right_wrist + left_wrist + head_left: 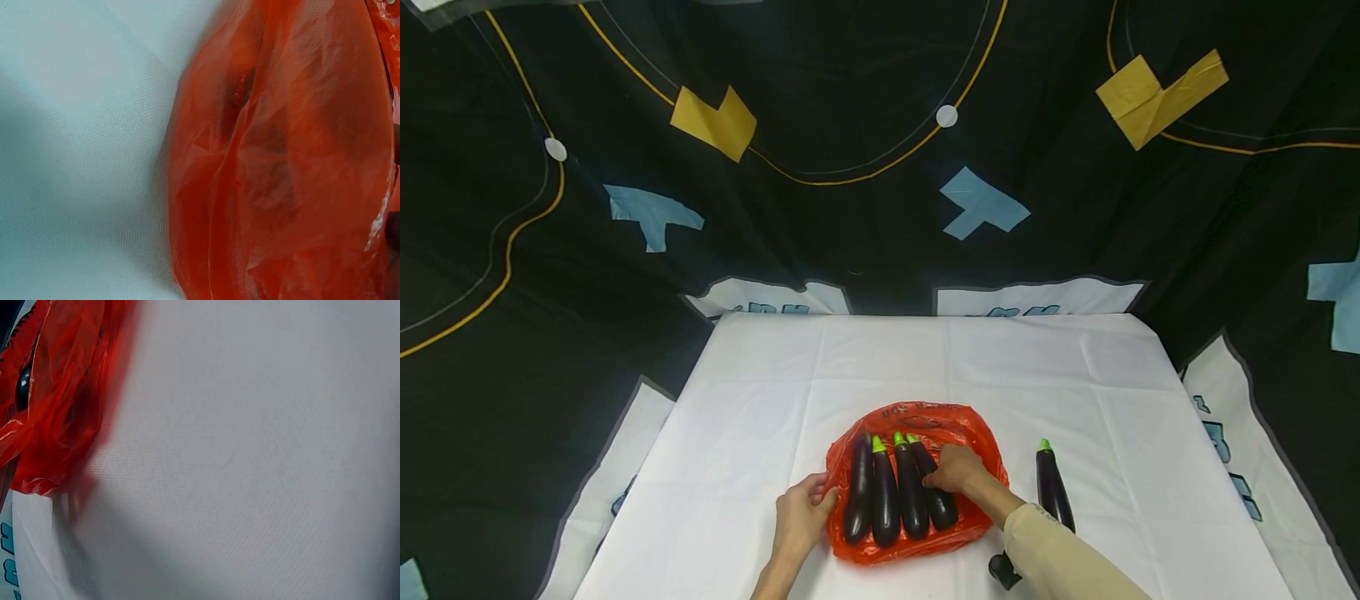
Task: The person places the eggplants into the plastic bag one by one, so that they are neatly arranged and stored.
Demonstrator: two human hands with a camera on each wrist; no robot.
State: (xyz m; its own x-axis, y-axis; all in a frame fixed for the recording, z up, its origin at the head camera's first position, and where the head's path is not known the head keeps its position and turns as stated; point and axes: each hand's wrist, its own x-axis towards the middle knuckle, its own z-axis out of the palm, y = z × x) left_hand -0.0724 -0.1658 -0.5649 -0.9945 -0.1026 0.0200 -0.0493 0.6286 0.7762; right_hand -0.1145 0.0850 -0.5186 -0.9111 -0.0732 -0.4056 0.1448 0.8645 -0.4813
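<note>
A red plastic bag (925, 412) lies spread open on the white table, with several dark eggplants (885, 496) side by side in it, their green stem ends pointing away. My left hand (799, 515) pinches the bag's left edge between thumb and fingers. Reaching into the bag from the right, my right hand (958, 471) grips the rightmost eggplant (942, 510) near its upper part. In the left wrist view the bag's side (69, 419) shows at the left edge. The right wrist view has the bag's wrinkled wall (281, 162) covering most of what lies behind it.
To the right of the bag lies another eggplant (1054, 483), its lower end near my right sleeve (1060, 550). A dark rounded thing (1002, 571), partly hidden by that sleeve, sits nearer. Black patterned cloth (850, 242) hangs behind the white-covered table (880, 350).
</note>
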